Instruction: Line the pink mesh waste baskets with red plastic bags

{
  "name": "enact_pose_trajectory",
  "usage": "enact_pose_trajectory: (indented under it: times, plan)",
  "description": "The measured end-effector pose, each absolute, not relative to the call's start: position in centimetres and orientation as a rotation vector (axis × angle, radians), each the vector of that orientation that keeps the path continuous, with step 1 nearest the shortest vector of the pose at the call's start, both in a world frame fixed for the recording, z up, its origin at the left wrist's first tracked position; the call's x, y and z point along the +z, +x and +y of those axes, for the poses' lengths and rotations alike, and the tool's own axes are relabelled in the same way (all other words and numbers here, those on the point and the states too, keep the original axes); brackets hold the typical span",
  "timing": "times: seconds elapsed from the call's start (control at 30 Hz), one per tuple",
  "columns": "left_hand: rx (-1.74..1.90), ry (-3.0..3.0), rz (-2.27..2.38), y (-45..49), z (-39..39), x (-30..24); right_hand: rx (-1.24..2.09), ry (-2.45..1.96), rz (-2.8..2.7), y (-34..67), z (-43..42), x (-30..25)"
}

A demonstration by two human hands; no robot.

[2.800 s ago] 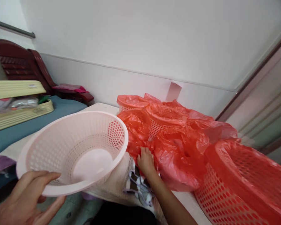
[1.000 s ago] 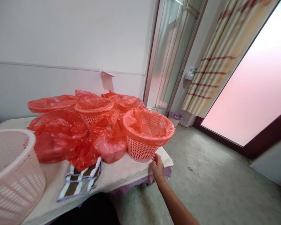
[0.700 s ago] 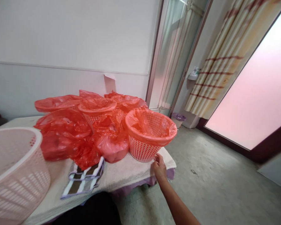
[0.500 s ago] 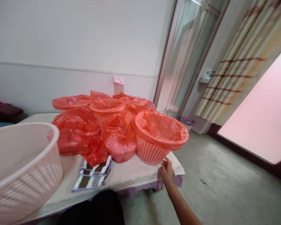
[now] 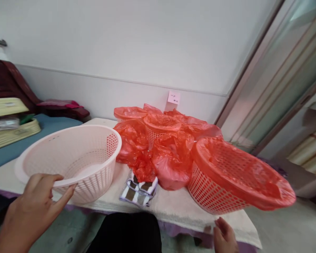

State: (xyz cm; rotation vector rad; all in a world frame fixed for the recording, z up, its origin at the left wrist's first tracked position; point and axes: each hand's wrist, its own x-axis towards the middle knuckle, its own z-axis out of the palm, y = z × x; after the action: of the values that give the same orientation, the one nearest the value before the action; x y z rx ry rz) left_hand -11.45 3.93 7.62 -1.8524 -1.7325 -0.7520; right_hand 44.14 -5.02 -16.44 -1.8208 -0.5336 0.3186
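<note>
My left hand (image 5: 34, 207) grips the near rim of a pale pink perforated basket (image 5: 94, 154), thumb on top and forefinger under it. The basket rests on the towel-covered table (image 5: 179, 207) and looks empty. My right hand (image 5: 225, 235) is low at the table's front edge, fingers loosely apart, holding nothing. Just above it stands a pink basket lined with a red plastic bag (image 5: 213, 189); the hand does not touch it. Behind lie several more red-bagged baskets and loose red bags (image 5: 171, 158).
A brown-and-white striped cloth (image 5: 138, 189) lies under the red bags. A cream crate (image 5: 13, 130) sits on a blue bed (image 5: 28, 144) at left. A paper note (image 5: 173, 97) is stuck on the wall. A glass sliding door (image 5: 279, 88) is at right.
The view has swung left, back over the table. My right hand has dropped from the lined basket's base to the table edge. My left hand on the pale basket's rim is in view again.
</note>
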Motion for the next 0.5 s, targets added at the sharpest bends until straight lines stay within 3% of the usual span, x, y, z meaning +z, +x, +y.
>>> enact_pose_trajectory:
  times: [0.27,0.5]
  plan:
    - [-0.719,-1.895,-1.721,-12.6,4.2,6.9,0.851,-1.443,-0.669,28.1,-0.4,-13.1]
    - [-0.799,-1.98,-1.684,-13.3,2.8,6.1,1.089,-1.365,-0.643,22.8,7.3,-10.7]
